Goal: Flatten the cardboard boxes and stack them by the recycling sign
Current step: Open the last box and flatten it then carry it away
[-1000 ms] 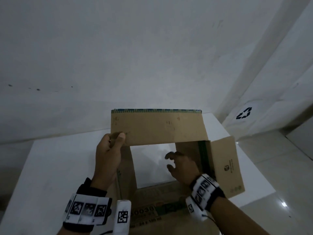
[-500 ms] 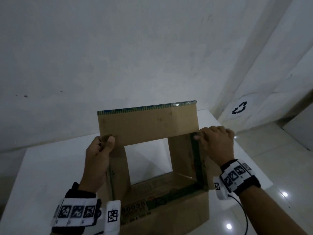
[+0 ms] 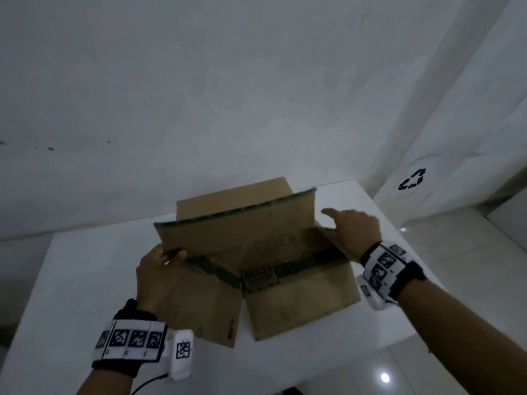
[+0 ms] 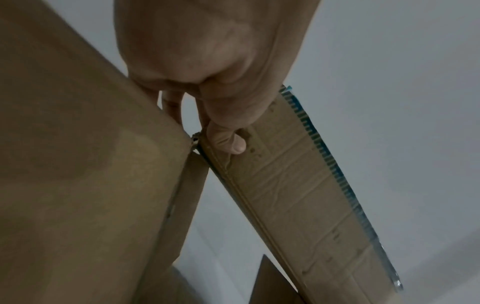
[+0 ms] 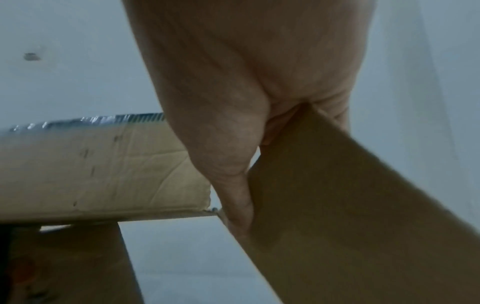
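**Squashing the box flat on the table**

I am looking down at my two hands, and both are working on one cardboard box (image 3: 296, 297). The box is lying on the white table (image 3: 71, 280) right in front of me, and it is folding down but is not flat yet.

My left hand (image 3: 159, 275) is nearest to me. It is pinching the left end of the tall flap (image 3: 236, 232), thumb on the front and fingers curled behind, as the left wrist view shows. My right hand (image 3: 352, 233) is a little farther away, at the right end of the box. Its fingers are reaching out almost straight, with the thumb lying along a cardboard panel edge. I cannot tell for sure if it is gripping or only pressing.

The long side of the box is running left to right between my hands, so each hand is sitting at one end. The flap is leaning up and away from me. I think the next push needs to go down and away so the sides fold onto the table.

Farther off, past the table's right corner and well apart from the box, the recycling sign (image 3: 412, 179) is showing low on the wall. My right hand is the closer one to it.
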Demonstrator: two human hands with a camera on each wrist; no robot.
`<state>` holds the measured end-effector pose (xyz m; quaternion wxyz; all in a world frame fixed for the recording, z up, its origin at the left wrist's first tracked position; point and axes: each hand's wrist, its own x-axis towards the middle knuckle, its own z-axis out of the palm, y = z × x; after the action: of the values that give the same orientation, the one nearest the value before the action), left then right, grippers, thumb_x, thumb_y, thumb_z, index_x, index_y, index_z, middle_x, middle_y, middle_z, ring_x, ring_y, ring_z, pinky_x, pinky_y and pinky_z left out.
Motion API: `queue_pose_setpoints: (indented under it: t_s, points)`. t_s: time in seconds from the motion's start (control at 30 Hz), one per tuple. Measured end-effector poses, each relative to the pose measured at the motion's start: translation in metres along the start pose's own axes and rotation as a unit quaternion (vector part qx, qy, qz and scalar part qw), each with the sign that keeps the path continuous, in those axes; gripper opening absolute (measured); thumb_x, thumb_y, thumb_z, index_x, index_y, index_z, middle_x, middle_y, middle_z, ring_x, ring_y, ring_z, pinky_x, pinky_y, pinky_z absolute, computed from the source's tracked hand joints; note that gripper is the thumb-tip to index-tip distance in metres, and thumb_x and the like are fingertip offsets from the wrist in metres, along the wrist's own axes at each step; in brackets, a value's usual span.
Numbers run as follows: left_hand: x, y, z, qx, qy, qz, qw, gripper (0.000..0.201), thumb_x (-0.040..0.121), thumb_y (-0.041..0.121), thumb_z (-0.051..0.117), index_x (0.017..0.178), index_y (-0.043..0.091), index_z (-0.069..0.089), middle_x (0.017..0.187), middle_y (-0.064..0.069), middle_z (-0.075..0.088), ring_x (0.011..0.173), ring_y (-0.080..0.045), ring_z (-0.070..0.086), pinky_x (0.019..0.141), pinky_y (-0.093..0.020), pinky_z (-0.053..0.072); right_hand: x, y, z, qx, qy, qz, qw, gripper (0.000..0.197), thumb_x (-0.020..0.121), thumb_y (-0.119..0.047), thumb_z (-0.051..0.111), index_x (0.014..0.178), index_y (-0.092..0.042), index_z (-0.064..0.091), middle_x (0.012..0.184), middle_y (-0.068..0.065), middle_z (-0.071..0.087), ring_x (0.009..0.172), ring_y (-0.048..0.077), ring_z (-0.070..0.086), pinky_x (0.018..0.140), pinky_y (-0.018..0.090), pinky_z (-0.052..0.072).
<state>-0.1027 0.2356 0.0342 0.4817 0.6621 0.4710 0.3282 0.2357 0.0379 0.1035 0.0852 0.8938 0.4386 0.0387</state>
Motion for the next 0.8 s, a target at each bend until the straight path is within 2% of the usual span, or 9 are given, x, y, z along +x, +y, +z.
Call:
queue_pose_setpoints:
  t_s: [0.1,0.27,0.37,0.43,0.5,0.6,0.7,0.77,0.8]
  points:
    - [-0.016,-0.047,-0.017,0.008,0.008,-0.059,0.998,0.005,0.087,0.022,0.07,0.09,0.024,0.067,0.091,0.003,0.068,0.093,-0.021,0.063,0.078,-0.033,0.053,-0.018,-0.031,0.054,0.13,-0.125,-0.028,0.983,0.069,0.093,-0.036,0.053,0.149,-0.044,0.013,0.115,0.005,0.061,0.098,0.027,0.062,0.075,0.035,0.051]
    - [-0.05,-0.126,-0.037,0.07,-0.046,-0.138,0.987,0.016,0.085,0.033,0.07,0.097,0.023,0.069,0.093,-0.001,0.071,0.092,-0.027,0.066,0.082,-0.044,0.054,-0.058,-0.084,0.134,0.242,-0.219,-0.056,0.944,0.061,0.095,-0.02,0.048,0.148,-0.033,0.021,0.115,0.012,0.052,0.092,0.033,0.057,0.072,0.032,0.042]
    - [-0.074,-0.168,-0.047,0.1,-0.161,-0.143,0.971,0.017,0.09,0.019,0.066,0.102,0.032,0.067,0.111,-0.002,0.067,0.111,-0.027,0.061,0.097,-0.034,0.045,-0.081,-0.097,0.166,0.265,-0.272,-0.056,0.923,0.054,0.089,-0.027,0.035,0.144,-0.026,0.033,0.121,0.013,0.053,0.1,0.031,0.054,0.084,0.036,0.047]
    - [-0.088,-0.186,-0.055,0.138,-0.255,-0.12,0.95,0.048,0.094,0.002,0.056,0.118,0.044,0.058,0.131,-0.004,0.056,0.122,-0.014,0.054,0.103,-0.02,0.039,-0.093,-0.098,0.176,0.261,-0.309,-0.067,0.912,0.057,0.092,-0.023,0.039,0.148,-0.024,0.029,0.133,0.014,0.048,0.116,0.032,0.049,0.097,0.034,0.044]
    - [-0.094,-0.194,-0.064,0.12,-0.332,-0.118,0.928,0.056,0.094,-0.007,0.048,0.131,0.036,0.051,0.148,-0.005,0.037,0.13,-0.004,0.044,0.105,-0.011,0.035,-0.099,-0.096,0.182,0.26,-0.319,-0.078,0.908,0.055,0.096,-0.013,0.044,0.148,-0.025,0.03,0.136,0.011,0.044,0.121,0.029,0.047,0.097,0.029,0.04]
    - [-0.084,-0.205,-0.068,0.205,-0.406,-0.094,0.885,0.064,0.091,-0.019,0.036,0.134,0.027,0.04,0.154,-0.003,0.025,0.143,-0.015,0.027,0.112,-0.013,0.019,-0.096,-0.097,0.188,0.236,-0.315,-0.079,0.916,0.041,0.097,-0.018,0.045,0.137,-0.023,0.048,0.133,0.012,0.048,0.115,0.029,0.051,0.096,0.031,0.043]
    - [-0.066,-0.187,-0.055,0.251,-0.337,-0.116,0.9,0.041,0.091,0.015,0.054,0.128,0.032,0.047,0.145,-0.006,0.044,0.135,-0.02,0.04,0.111,-0.022,0.028,-0.084,-0.105,0.184,0.211,-0.318,-0.059,0.922,0.036,0.095,-0.023,0.049,0.13,-0.02,0.054,0.128,0.015,0.052,0.095,0.021,0.048,0.093,0.036,0.046]
    - [-0.053,-0.178,-0.041,0.32,-0.31,-0.102,0.889,0.077,0.075,0.052,0.056,0.144,0.023,0.037,0.15,-0.006,0.037,0.136,-0.022,0.036,0.113,-0.035,0.031,-0.078,-0.117,0.173,0.195,-0.322,-0.082,0.923,0.041,0.094,-0.022,0.051,0.135,-0.02,0.051,0.137,0.016,0.048,0.102,0.025,0.047,0.1,0.037,0.042]
    - [-0.046,-0.176,-0.031,0.36,-0.308,-0.098,0.875,0.099,0.067,0.063,0.052,0.151,0.021,0.022,0.156,-0.007,0.024,0.142,-0.024,0.025,0.116,-0.04,0.025,-0.075,-0.126,0.168,0.181,-0.331,-0.108,0.92,0.046,0.095,-0.021,0.051,0.141,-0.019,0.045,0.146,0.015,0.041,0.118,0.033,0.045,0.106,0.038,0.035]
